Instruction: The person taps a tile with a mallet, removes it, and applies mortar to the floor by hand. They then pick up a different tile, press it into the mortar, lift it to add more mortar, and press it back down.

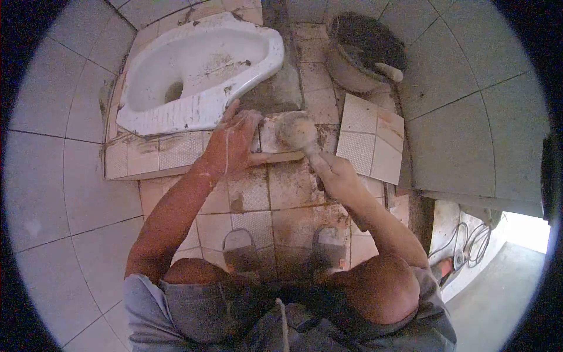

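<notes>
My right hand (335,175) is closed around the handle of a dusty round-headed mallet (295,131); its head is blurred. The head is over a pale tile (271,132) on the raised step, just right of the white squat toilet pan (199,70). On that tile's left end lies my left hand (233,141), fingers on top and thumb along the front edge. One of its fingers reaches up beside the pan's rim. Bare grey mortar (272,94) shows behind the tile.
A large bucket (352,70) with dark contents and a pale handle (388,71) stands at the back right. A loose patterned tile (370,138) leans by the right wall. Sandalled feet (240,249) are on the dirty tiled floor. Coiled cable (469,243) lies at the right doorway.
</notes>
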Demonstrator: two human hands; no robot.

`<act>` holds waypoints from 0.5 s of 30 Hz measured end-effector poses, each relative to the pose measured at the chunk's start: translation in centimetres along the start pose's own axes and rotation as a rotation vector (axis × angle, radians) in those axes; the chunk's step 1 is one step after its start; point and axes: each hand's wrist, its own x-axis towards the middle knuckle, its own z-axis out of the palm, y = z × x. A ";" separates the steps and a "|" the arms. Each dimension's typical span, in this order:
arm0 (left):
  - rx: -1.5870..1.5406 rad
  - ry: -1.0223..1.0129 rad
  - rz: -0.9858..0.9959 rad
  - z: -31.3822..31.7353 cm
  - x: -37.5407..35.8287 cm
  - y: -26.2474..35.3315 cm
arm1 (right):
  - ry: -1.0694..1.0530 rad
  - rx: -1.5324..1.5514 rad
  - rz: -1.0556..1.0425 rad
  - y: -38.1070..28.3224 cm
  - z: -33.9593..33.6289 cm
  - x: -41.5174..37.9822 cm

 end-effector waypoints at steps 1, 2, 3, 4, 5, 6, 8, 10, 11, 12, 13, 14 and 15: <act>-0.006 -0.003 -0.013 0.1 -0.1 0.1 | 0.005 -0.001 -0.002 -0.2 -0.3 -0.1; -0.011 -0.010 -0.027 0.1 -0.2 0.1 | 0.035 0.049 0.007 -0.5 -0.6 -0.4; -0.015 -0.020 -0.024 0.1 -0.4 0.2 | 0.063 0.103 0.026 -0.7 -0.7 -1.0; -0.024 -0.031 -0.043 0.0 -0.1 0.1 | 0.065 0.102 0.021 -0.9 -1.2 -1.4; -0.034 -0.046 -0.063 -0.1 0.0 0.1 | 0.096 0.126 0.030 -0.9 -1.6 -2.3; -0.031 -0.052 -0.063 -0.3 -0.2 0.2 | 0.126 0.155 0.041 -0.6 -1.7 -3.4; -0.149 0.010 -0.062 -0.8 -0.8 0.0 | 0.146 0.064 0.034 1.4 -1.7 -5.8; -0.032 -0.014 -0.041 -0.3 -2.0 -0.8 | 0.152 -0.062 0.050 3.5 -1.1 -8.2; 0.075 -0.033 -0.026 0.0 -2.7 -0.9 | 0.131 -0.090 0.072 4.5 -0.6 -9.6; 0.078 -0.034 -0.031 0.2 -3.2 -0.4 | 0.121 -0.199 0.124 7.0 0.4 -11.1; 0.096 -0.014 -0.040 0.4 -3.6 0.4 | 0.112 -0.308 0.170 9.6 1.5 -12.4; 0.115 0.003 -0.048 0.5 -3.8 0.9 | 0.109 -0.303 0.161 11.2 2.2 -13.5; 0.122 -0.001 -0.052 0.6 -4.0 1.2 | 0.131 -0.346 0.216 12.4 2.8 -14.7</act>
